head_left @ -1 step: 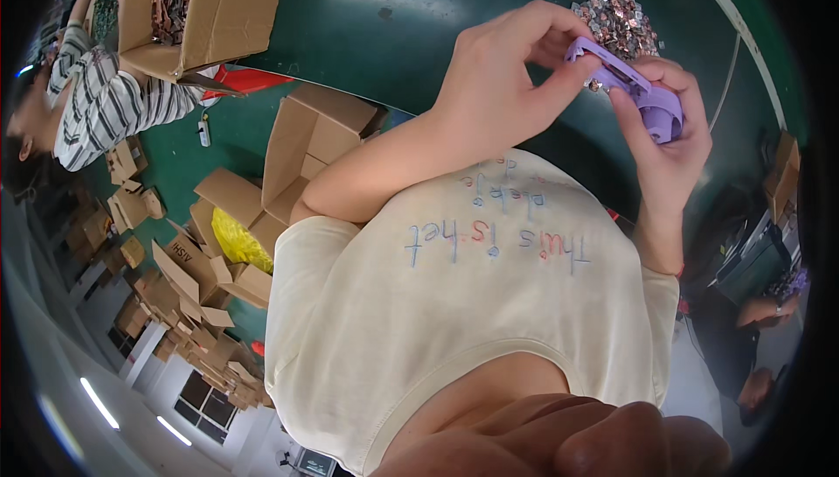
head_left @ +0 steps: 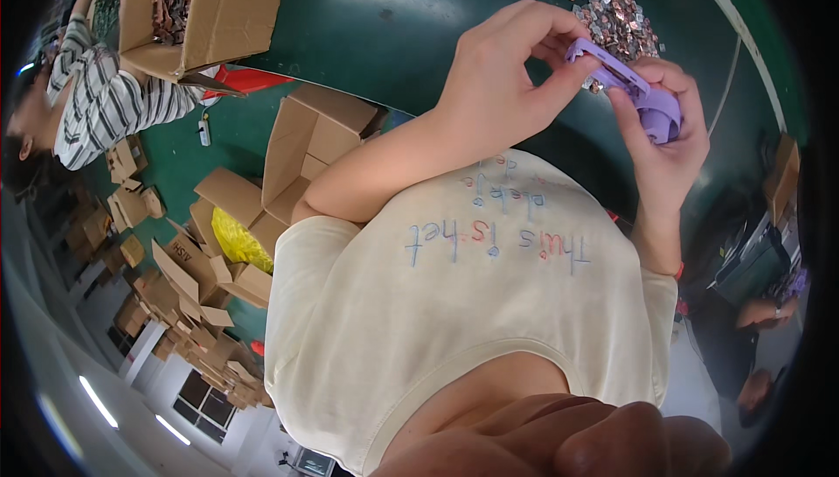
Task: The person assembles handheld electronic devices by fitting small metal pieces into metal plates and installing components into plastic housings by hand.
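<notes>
Both hands meet over the dark green table, gripping one lilac plastic casing (head_left: 622,69). It has a long slotted part and a round, ring-like end. My left hand (head_left: 502,66) pinches the slotted end between thumb and fingers. Around the round end curl the fingers of my right hand (head_left: 669,127), with the thumb pressed on its near side. A small shiny piece (head_left: 596,85) shows just under the casing by my left thumb; I cannot tell whether it touches. Just beyond the hands lies a pile of small silvery and coppery metal pieces (head_left: 619,18).
An open carton (head_left: 232,13) of coppery parts stands at the table's (head_left: 367,31) left edge. Below are empty cartons (head_left: 319,127) and a yellow bag (head_left: 238,239). A person in a striped shirt (head_left: 109,105) is at left; another person's hand (head_left: 769,311) shows at right.
</notes>
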The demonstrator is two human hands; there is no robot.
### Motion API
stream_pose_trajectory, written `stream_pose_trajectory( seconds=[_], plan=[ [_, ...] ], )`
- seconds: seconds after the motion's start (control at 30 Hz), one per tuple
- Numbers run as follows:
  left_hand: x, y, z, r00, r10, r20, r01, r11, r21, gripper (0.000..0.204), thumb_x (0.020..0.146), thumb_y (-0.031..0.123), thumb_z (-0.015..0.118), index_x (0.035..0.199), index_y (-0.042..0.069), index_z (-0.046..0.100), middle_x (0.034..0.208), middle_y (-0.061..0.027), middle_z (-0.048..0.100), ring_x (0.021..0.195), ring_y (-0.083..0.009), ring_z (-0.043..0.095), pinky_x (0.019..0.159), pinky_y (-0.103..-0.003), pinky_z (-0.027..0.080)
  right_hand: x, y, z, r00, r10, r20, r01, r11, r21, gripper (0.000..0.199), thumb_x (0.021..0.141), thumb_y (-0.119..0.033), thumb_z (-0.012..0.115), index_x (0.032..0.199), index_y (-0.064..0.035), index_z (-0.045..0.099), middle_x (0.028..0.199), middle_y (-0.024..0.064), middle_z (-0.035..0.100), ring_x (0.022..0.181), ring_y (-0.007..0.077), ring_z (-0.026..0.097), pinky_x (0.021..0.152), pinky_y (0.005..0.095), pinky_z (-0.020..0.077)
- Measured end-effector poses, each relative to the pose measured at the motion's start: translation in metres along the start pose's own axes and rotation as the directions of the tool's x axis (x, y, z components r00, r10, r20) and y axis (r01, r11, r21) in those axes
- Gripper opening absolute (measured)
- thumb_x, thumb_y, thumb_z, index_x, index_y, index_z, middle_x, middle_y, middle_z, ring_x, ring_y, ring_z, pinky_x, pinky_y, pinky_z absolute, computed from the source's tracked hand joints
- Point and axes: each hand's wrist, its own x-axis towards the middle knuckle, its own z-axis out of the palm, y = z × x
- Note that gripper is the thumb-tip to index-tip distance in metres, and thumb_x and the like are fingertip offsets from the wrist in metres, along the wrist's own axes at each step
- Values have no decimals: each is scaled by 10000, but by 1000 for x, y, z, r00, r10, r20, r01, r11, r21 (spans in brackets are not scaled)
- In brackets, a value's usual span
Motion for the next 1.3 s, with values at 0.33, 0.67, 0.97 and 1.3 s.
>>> stream_pose_trajectory(
  seconds=[0.33,0.67,0.97,1.3],
  plan=[
    [-3,-38,-6,983,134,-128,-127,990,64,155,730,4,660,849,10,559,799,-58,557,618,-107,524,564,-210,433,32,22,17,933,-344,110,360,906,-222,243,653,57,688,838,8,538,822,103,571,712,149,551,645,232,443],
    [60,-86,-100,940,245,238,-339,575,745,246,746,41,585,991,57,598,980,-93,563,939,-279,512,833,-355,413,314,135,-73,962,254,-95,-266,954,-140,243,756,-219,681,772,-22,540,665,37,538,503,95,481,421,234,403],
    [45,-69,-87,995,16,-98,45,806,591,116,770,12,583,885,23,592,801,-58,563,721,-182,580,650,-275,478,177,70,-5,855,-160,493,419,774,-475,139,738,-87,643,856,-44,582,807,50,546,736,151,557,664,239,431],
    [36,-25,-54,931,-356,-76,294,860,-418,210,823,24,563,1014,-58,537,792,-97,578,726,-193,630,674,-276,523,122,71,9,849,-118,515,473,607,-639,129,732,-4,604,850,-24,555,844,87,538,840,213,551,714,311,448]
  ],
)
